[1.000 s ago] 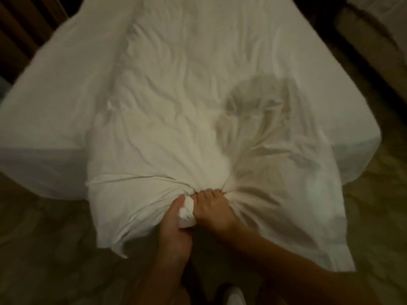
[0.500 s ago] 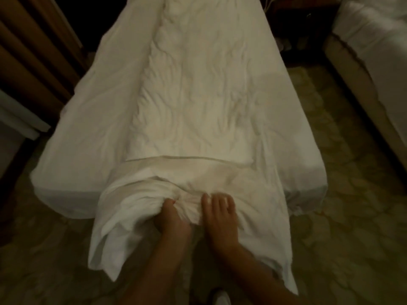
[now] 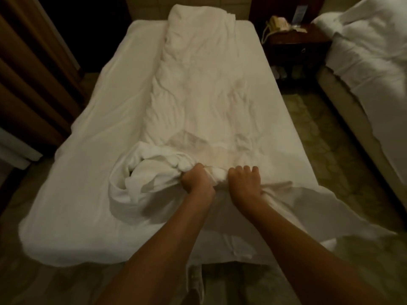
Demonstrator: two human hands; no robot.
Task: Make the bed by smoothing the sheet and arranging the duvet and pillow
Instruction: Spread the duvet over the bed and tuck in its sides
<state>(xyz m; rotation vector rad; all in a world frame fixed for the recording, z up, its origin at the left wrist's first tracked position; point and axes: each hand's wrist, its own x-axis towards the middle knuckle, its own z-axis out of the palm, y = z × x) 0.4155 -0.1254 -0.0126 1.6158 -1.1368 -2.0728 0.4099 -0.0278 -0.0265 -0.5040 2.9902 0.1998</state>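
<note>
- Your left hand (image 3: 197,180) is fisted round a bunched fold of the duvet (image 3: 198,95), with the arm stretched forward over the near end of the sheet (image 3: 88,161).
- Your right hand (image 3: 244,183), just beside it, curls its fingers over the same edge. It seems to grip, though blur hides the thumb.
- The duvet lies in a long strip down the sheet's middle.
</note>
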